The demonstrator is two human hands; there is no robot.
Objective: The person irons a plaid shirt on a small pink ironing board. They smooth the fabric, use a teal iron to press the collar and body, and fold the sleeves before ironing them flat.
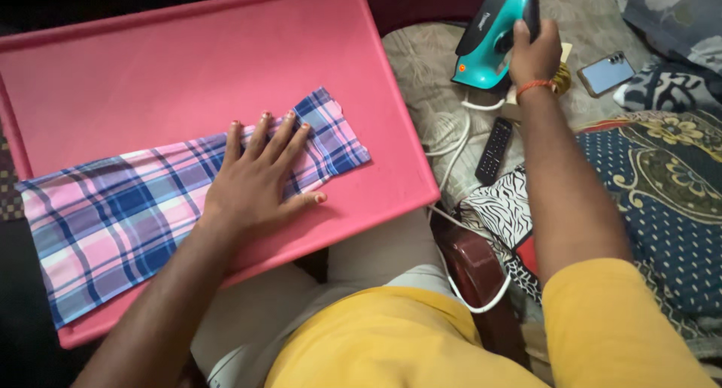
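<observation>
A pink and blue plaid cloth (120, 207) lies folded along the pink board (188, 65) that rests over my lap. My left hand (259, 174) lies flat on the cloth's right part, fingers spread, pressing it down. My right hand (532, 53) is stretched out to the right of the board and grips the handle of a teal and black iron (490, 34), which stands on the bedding beside the board.
A black remote (493, 150) and a white cord (451, 159) lie on the bedding right of the board. A phone (606, 73) lies farther right. Patterned bedding (662, 192) covers the right side.
</observation>
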